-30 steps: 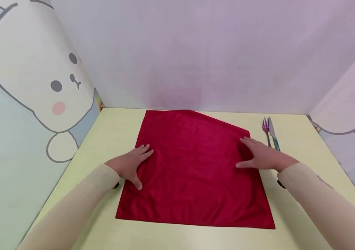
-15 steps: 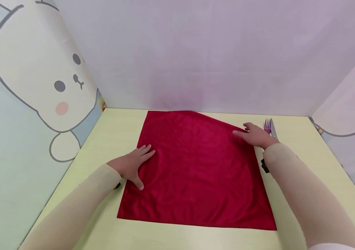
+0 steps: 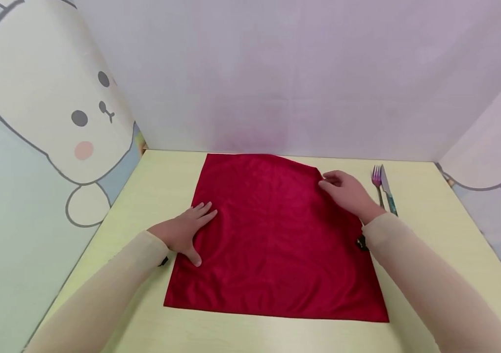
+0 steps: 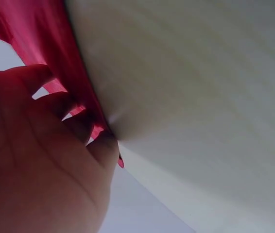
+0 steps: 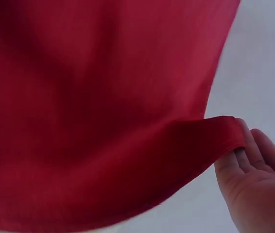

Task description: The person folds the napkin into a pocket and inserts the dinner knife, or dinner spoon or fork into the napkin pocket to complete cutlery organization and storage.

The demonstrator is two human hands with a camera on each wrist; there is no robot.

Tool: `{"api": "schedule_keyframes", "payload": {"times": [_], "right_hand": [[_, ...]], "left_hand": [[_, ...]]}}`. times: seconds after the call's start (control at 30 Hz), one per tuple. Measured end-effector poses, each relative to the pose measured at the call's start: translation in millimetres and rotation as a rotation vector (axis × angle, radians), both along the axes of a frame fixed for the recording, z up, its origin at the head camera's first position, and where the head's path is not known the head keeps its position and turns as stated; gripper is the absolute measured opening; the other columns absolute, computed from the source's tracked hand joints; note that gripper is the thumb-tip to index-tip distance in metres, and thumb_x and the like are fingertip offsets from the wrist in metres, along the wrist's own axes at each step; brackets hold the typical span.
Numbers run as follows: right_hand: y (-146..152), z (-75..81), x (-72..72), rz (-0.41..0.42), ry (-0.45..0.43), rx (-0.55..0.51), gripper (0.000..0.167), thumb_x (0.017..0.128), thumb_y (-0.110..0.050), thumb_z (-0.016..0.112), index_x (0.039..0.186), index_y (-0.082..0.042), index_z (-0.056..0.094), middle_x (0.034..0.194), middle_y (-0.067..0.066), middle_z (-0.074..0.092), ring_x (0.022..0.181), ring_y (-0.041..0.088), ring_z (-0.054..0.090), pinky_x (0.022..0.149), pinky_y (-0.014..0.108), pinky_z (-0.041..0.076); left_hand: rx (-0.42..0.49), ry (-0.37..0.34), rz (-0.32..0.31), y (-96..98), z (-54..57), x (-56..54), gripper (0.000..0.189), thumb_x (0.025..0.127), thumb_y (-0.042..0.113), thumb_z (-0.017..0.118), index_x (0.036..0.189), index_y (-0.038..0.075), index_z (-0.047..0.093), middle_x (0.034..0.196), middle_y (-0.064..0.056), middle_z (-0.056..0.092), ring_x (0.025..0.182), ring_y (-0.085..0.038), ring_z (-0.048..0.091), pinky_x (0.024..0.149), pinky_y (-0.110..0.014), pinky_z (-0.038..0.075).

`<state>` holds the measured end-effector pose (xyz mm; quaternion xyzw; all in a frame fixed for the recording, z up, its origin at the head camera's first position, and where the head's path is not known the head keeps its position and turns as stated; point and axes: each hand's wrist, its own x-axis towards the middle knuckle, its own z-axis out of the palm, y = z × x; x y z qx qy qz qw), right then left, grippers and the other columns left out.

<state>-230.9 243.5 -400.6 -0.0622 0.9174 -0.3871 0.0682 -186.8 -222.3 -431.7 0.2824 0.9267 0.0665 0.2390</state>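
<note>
I see the right hand (image 3: 345,191) pinching a corner of the red cloth (image 3: 268,235) on the table (image 3: 166,171), the left hand (image 3: 183,233) resting spread near its edge. A loose pinch could lose that corner

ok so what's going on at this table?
A person is handling a smooth, dark-red, roughly square cloth spread on a pale, wood-look table. The left hand rests on its left edge, fingers spread. The right hand pinches its far right part, raised off the table. The near edge lies nearly straight. A metal fork with purplish tines and a teal-handled knife lie together to the right, untouched.
</note>
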Motion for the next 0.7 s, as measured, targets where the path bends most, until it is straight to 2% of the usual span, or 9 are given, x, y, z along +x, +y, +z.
{"api": "schedule_keyframes", "payload": {"times": [0.1,0.2,0.3,0.37,0.47,0.57,0.63,0.7], "right_hand": [[-22.4,-1.1,18.5,0.147,0.095,0.066,0.057,0.103,-0.041,0.063,0.143,-0.001,0.055,0.139,0.017,0.059,0.131,0.036,0.054,0.11,0.054,0.041],[-42.3,-4.2,38.4,0.345,0.172,0.217,0.055,0.1,-0.035,0.069,0.14,0.001,0.058,0.134,0.015,0.062,0.127,0.033,0.056,0.109,0.05,0.044],[-55.2,-6.6,54.6,0.512,0.182,0.37,0.057,0.098,-0.034,0.073,0.141,0.0,0.058,0.135,0.013,0.06,0.126,0.031,0.057,0.107,0.047,0.046],[-58.7,-8.1,59.4,0.557,0.176,0.435,0.059,0.097,-0.037,0.073,0.142,-0.002,0.058,0.136,0.011,0.059,0.126,0.028,0.057,0.106,0.044,0.048],[-54.9,-9.1,55.0,0.52,0.207,0.446,0.055,0.096,-0.036,0.074,0.138,-0.002,0.06,0.134,0.011,0.059,0.123,0.028,0.059,0.105,0.045,0.049],[-43.7,-8.8,39.5,0.398,0.232,0.39,0.048,0.096,-0.032,0.073,0.132,-0.001,0.063,0.125,0.012,0.063,0.117,0.028,0.061,0.102,0.047,0.049],[-34.7,-7.7,26.2,0.308,0.201,0.348,0.046,0.098,-0.03,0.071,0.13,0.001,0.062,0.124,0.016,0.064,0.116,0.032,0.061,0.102,0.051,0.048],[-27.5,-5.8,13.5,0.221,0.13,0.324,0.049,0.1,-0.031,0.067,0.132,0.005,0.06,0.127,0.022,0.063,0.119,0.038,0.059,0.103,0.054,0.046]], "left_hand": [[0.011,-0.003,-0.001,-0.6,2.1,-0.2,0.138,0.061,0.061,0.093,0.166,0.012,0.018,0.172,-0.012,0.007,0.157,-0.038,0.002,0.118,-0.054,0.032],[0.02,-0.012,0.001,-0.5,2.5,-0.3,0.138,0.062,0.061,0.093,0.166,0.012,0.018,0.172,-0.012,0.007,0.157,-0.039,0.002,0.118,-0.055,0.032],[0.015,-0.017,0.006,-0.5,1.3,-0.3,0.138,0.062,0.06,0.093,0.166,0.013,0.017,0.172,-0.012,0.006,0.157,-0.038,0.001,0.118,-0.055,0.033],[0.009,-0.021,0.01,-0.4,0.9,-0.2,0.138,0.062,0.059,0.093,0.167,0.013,0.016,0.172,-0.011,0.004,0.157,-0.037,0.0,0.118,-0.054,0.033],[0.016,-0.027,0.014,0.1,1.7,-0.3,0.138,0.062,0.058,0.094,0.167,0.013,0.016,0.172,-0.011,0.004,0.157,-0.037,-0.001,0.118,-0.054,0.032],[0.011,-0.033,0.014,0.6,2.5,-0.4,0.138,0.062,0.059,0.094,0.167,0.013,0.015,0.173,-0.011,0.003,0.157,-0.037,-0.001,0.118,-0.054,0.032],[0.009,-0.037,0.017,0.6,2.8,-0.4,0.139,0.062,0.059,0.093,0.167,0.014,0.015,0.173,-0.011,0.003,0.157,-0.037,-0.002,0.118,-0.054,0.032],[0.011,-0.036,0.013,0.4,3.0,-0.3,0.138,0.062,0.059,0.093,0.167,0.013,0.016,0.172,-0.012,0.003,0.157,-0.038,-0.001,0.118,-0.055,0.032]]}}
